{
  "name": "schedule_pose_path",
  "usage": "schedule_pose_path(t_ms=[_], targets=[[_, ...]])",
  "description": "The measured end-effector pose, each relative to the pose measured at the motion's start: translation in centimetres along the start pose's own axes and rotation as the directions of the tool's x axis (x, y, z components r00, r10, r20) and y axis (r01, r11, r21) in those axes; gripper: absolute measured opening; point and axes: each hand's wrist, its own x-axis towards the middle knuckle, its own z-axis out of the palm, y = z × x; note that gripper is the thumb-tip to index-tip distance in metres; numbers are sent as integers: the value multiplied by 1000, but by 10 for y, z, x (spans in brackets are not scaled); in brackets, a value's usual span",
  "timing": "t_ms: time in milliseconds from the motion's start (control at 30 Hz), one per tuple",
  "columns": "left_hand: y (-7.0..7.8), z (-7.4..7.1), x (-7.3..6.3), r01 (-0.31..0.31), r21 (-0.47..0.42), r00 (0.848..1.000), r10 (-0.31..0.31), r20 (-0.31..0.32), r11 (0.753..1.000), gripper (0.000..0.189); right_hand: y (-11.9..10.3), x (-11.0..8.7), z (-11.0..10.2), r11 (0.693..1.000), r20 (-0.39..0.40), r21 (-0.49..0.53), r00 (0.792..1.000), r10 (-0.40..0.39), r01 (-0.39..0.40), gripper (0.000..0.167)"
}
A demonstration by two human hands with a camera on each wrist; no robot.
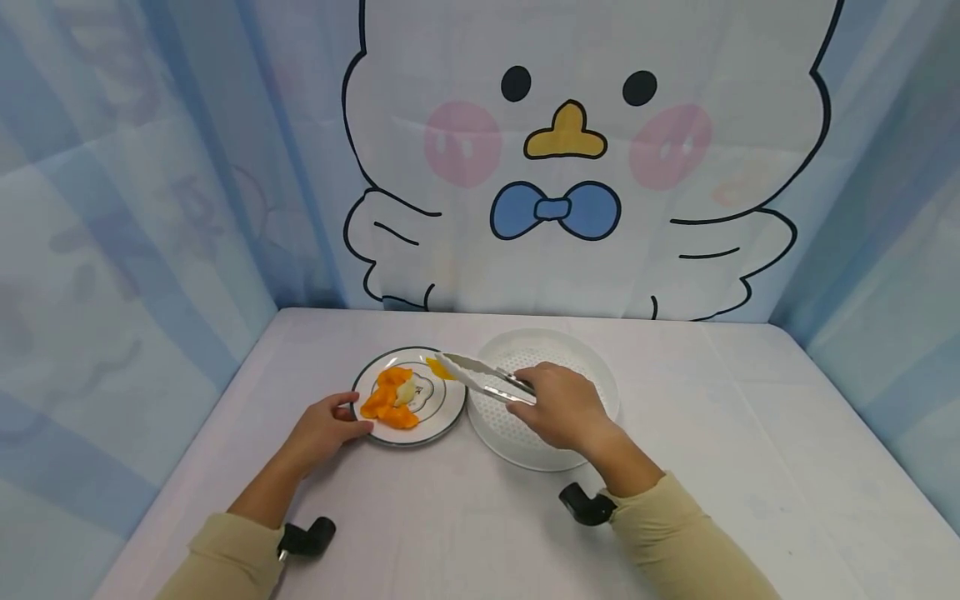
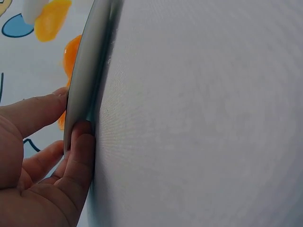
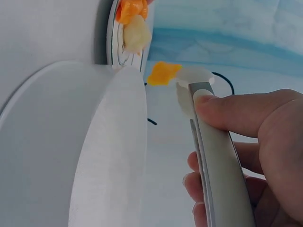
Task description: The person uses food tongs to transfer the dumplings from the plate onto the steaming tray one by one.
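Observation:
My left hand (image 1: 324, 429) pinches the left rim of a white plate (image 1: 447, 410) with dark edge lines. In the left wrist view the thumb lies over the rim and fingertips (image 2: 81, 130) are under it. Several glossy orange pieces (image 1: 388, 398) and a pale yellow piece (image 1: 406, 392) lie on the plate. My right hand (image 1: 558, 404) grips metal tongs (image 1: 461, 375) with white tips. Between those tips is a yellow piece (image 3: 164, 73), held above the plate's upper right part.
A round white perforated basket (image 1: 517, 448) stands close to the plate's right side, under the right hand and tongs. The white tabletop (image 1: 720, 433) extends to a curtain (image 1: 555, 275) with a cartoon bird. Black wrist mounts (image 1: 307, 537) stick out from both sleeves.

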Motion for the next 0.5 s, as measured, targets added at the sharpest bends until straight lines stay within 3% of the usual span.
schedule_pose_path(t_ms=[500], targets=[[-1,0,-1,-22,11,1000,22,11,1000,71,39,-17,-12,998,-75,6,996,55,-55,45]])
